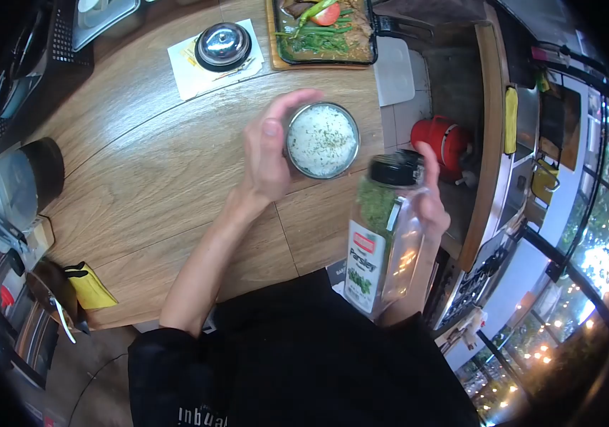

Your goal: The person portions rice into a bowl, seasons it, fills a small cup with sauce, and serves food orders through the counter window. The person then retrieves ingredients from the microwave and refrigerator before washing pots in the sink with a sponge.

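Note:
A round metal bowl of white rice sits on the wooden table, with green flakes scattered over the rice. My left hand is curved around the bowl's left side, its fingers reaching along the far rim. In my right hand is a large clear plastic parsley jar with a black lid. The jar stands nearly upright, lid up and slightly tilted, to the right of the bowl. Green dried flakes show inside it, mostly at the upper left. Much of my right palm is hidden behind the jar.
A black sizzling plate of meat and vegetables lies at the back on a wooden board. Left of it, a silver call bell rests on paper. A black basket and a clear container stand at left. A red canister is below, right.

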A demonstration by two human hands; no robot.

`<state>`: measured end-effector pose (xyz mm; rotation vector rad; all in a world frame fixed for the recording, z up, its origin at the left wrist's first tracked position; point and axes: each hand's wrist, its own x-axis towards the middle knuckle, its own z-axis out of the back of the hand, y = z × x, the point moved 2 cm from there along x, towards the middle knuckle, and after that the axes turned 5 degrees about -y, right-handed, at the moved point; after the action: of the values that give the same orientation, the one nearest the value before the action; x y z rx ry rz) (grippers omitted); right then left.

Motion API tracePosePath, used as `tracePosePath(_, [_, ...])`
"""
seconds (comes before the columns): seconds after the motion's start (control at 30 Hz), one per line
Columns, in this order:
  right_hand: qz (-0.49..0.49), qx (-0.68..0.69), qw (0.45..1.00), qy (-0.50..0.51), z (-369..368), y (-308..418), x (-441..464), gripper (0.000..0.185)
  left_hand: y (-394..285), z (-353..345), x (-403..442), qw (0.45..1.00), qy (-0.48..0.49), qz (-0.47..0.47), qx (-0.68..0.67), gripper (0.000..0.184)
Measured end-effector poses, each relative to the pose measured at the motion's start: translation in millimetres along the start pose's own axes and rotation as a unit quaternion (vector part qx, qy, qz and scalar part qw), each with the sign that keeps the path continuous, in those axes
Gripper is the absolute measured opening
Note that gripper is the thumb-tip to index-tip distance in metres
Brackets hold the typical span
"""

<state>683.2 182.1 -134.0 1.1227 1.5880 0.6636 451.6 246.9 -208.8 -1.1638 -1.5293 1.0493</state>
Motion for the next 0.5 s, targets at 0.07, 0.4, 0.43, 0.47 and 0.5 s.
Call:
tracePosePath(0.07, [0.06, 0.063, 0.996, -0.006, 5, -2, -27, 0.112, -21, 4, -9, 0.999, -0.01, -0.026, 0.046, 0.07])
tracePosePath(0.4, [0.374, -0.317, 0.865, 0.102, -68, -69, -108, 0.077, -152, 14, -142, 0.967, 0.185, 0.08, 0.156, 0.057])
tracePosePath(0.43, [0.38, -0.308, 0.864, 0.12, -77, -82, -113, 0.074, -151, 28, -156, 0.974, 0.126, 0.126, 0.139, 0.048])
tracePosePath(0.47, [0.446, -0.249, 0.855, 0.09, -85, -102, -119, 0.071, -152, 41, -167, 0.975, 0.068, 0.173, 0.119, 0.039])
tracePosePath(0.5, [0.474, -0.257, 0.837, 0.091, -89, -117, -121, 0.068, -154, 47, -173, 0.977, 0.023, 0.197, 0.074, 0.026])
